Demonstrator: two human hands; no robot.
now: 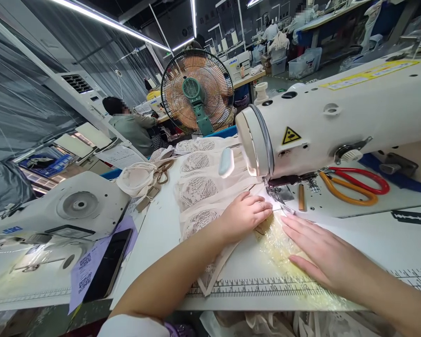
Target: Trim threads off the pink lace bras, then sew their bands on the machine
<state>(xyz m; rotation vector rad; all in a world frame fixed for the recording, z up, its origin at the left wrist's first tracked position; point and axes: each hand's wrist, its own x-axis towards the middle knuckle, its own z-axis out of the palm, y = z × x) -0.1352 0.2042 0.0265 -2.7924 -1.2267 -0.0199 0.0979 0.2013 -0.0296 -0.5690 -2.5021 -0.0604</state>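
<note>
My left hand point(245, 213) lies on sheer cream fabric point(228, 192) to the left of the sewing machine's needle area point(275, 192). Its fingers rest on the cloth, and its thumb is hidden. A row of lace cups point(198, 191) runs along the fabric beyond the left wrist. My right hand point(317, 248) is stretched out flat, fingertips close to the presser foot. Beneath it is a glossy, yellowish see-through sheet point(275, 248). The white sewing machine head point(301, 126) stands over the work; exactly where needle meets cloth is too small to make out.
Orange-and-red handled scissors point(358, 187) and a black razor blade point(412, 217) lie on the right. On the left are a phone point(108, 264), a cream fabric roll point(136, 178) and another sewing machine point(73, 206). A fan point(196, 93) and a seated person point(133, 126) are beyond.
</note>
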